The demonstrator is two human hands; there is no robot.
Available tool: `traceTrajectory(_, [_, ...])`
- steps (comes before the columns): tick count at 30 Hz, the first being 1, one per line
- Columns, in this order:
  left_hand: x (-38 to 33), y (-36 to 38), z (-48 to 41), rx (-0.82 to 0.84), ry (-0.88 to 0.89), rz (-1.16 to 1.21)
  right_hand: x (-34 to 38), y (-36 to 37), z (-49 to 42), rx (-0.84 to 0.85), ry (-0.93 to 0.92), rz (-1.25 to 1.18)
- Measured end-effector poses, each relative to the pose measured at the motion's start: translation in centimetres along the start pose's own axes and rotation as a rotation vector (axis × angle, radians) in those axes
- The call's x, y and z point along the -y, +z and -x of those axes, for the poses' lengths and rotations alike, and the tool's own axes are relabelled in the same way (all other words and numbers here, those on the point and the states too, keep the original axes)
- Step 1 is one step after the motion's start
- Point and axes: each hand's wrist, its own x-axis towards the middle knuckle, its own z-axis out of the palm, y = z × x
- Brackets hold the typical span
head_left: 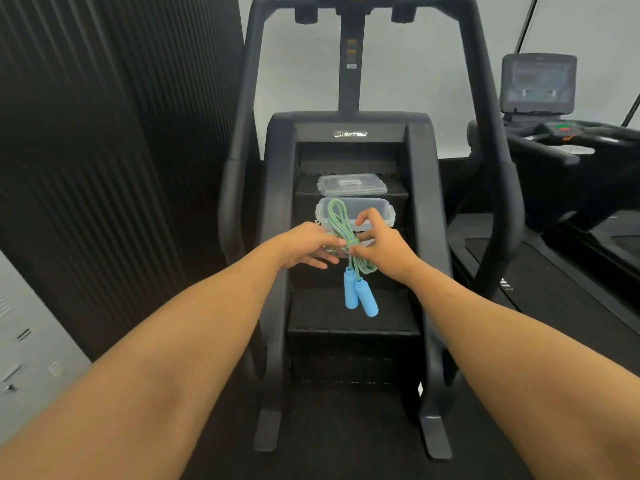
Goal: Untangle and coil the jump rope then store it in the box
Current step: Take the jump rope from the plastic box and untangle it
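Head view: I've got the jump rope (341,230) held in the air mid-frame, bundled into a coil with a wrap round its middle. Green loops stick up toward 12 o'clock, and the two blue handles (360,296) hang side by side at 6 o'clock. My left hand (304,244) comes in from 9 o'clock and pinches the wrap with thumb and forefinger, its other fingers loosely stretched out below. My right hand (381,247) comes in from 3 o'clock, fingers curled and nipping the same wrap, with the forefinger lifted. The hands almost touch at the wrap.

Clear plastic box (388,211) sits open on a step just behind the rope at 12 o'clock; the loops overlap its near rim in view — can't tell if they touch it. Its lid (351,184) lies flat one step higher, further toward 12. Both are on the black stair climber (415,168). Treadmill (588,150) at 2 o'clock, dark ribbed wall (104,133) at 10, grey lockers (34,341) at 8.
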Motion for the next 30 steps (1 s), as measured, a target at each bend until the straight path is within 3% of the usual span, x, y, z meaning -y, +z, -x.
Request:
traceTrajectory(7, [-0.9,0.6,0.9,-0.122,-0.007,0.134,1.6,-0.2,1.1,-0.061,-0.124,0.162])
traceTrajectory(14, [-1.4,1.5,2.6,0.032,0.051,0.280,2.3,-0.9,2.0,-0.086,-0.118,0.204])
traceTrajectory(22, [-1.9,2.4,3.6,0.038,0.064,0.133,2.0,-1.0,3.4,-0.068,-0.155,0.283])
traceTrajectory(30, [-1.7,3.0,3.6,0.004,0.104,0.147,2.2,-1.0,4.4,-0.099,-0.228,0.320])
